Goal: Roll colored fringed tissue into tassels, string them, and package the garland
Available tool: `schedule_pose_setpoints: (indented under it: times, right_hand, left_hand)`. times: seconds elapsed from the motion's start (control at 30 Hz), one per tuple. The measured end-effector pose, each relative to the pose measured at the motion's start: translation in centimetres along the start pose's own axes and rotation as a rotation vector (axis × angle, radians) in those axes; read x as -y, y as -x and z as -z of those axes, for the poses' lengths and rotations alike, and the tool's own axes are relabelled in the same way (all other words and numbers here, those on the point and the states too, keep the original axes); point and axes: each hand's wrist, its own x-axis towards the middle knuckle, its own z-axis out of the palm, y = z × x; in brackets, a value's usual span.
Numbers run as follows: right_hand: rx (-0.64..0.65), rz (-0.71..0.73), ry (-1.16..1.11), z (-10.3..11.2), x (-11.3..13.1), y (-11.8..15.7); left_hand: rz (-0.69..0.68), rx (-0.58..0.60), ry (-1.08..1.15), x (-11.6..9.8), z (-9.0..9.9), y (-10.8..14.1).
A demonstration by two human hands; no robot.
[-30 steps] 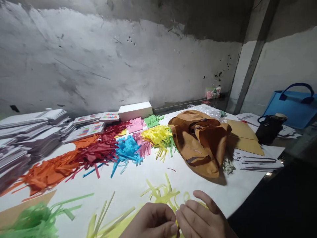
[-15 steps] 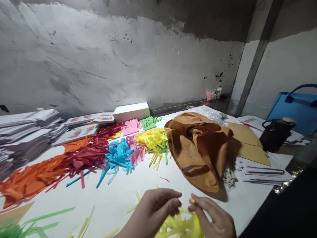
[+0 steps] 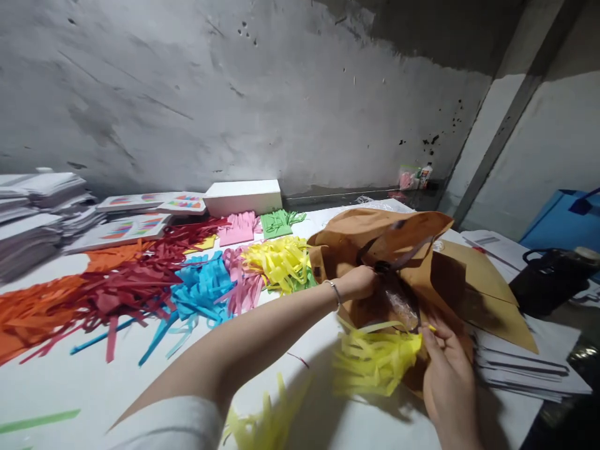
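A brown bag [image 3: 337, 234] lies on the white table with its mouth spread. My left hand [image 3: 359, 282], with a bracelet at the wrist, reaches into the opening; its fingertips are hidden in shadow. My right hand [image 3: 445, 356] pinches the end of a yellow paper fringe [image 3: 375, 359] at the bag's near edge, and the strips hang to the left. Clear plastic [image 3: 400, 306] shows inside the bag between my hands. More yellow strips [image 3: 267, 419], blurred, lie nearer the front edge.
Orange [image 3: 42, 306], red [image 3: 131, 287], blue [image 3: 204, 287] and pink fringes lie left of the bag. Paper stacks [image 3: 28, 244] and a white box [image 3: 244, 197] stand behind. On the right are brown envelopes [image 3: 487, 294], a black bottle [image 3: 553, 281] and a blue bag [image 3: 562, 219].
My left hand has moved forward into the brown bag, whose flap is now raised. My right hand has moved right and forward with the yellow fringe. The view has shifted.
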Motion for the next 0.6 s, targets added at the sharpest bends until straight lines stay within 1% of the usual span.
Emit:
schedule_pose_setpoints:
  times: [0.1,0.2,0.3,0.37,0.47,0.6]
  right_hand:
    - [-0.002,0.03,-0.006,0.4,-0.2,0.4]
    - [-0.011,0.043,-0.032,-0.1,-0.3,0.5]
    - [-0.057,-0.025,-0.107,-0.1,-0.2,0.2]
    - [-0.08,-0.067,-0.14,0.1,-0.3,0.0]
    - [-0.063,-0.077,-0.128,0.4,-0.7,0.0]
    - [-0.04,-0.038,-0.042,0.7,-1.3,0.2]
  left_hand:
    - [0.053,0.097,-0.051,-0.7,-1.6,-3.4]
    - [0.119,0.139,-0.092,-1.8,-3.0,-4.9]
    - [0.163,0.151,-0.122,-2.3,-4.0,-4.9]
    - [0.153,0.146,-0.129,-2.4,-4.3,-4.4]
    - [0.081,0.137,-0.118,-2.9,-4.7,-3.8]
    - [-0.06,0.103,-0.099,-3.9,-5.5,-2.7]
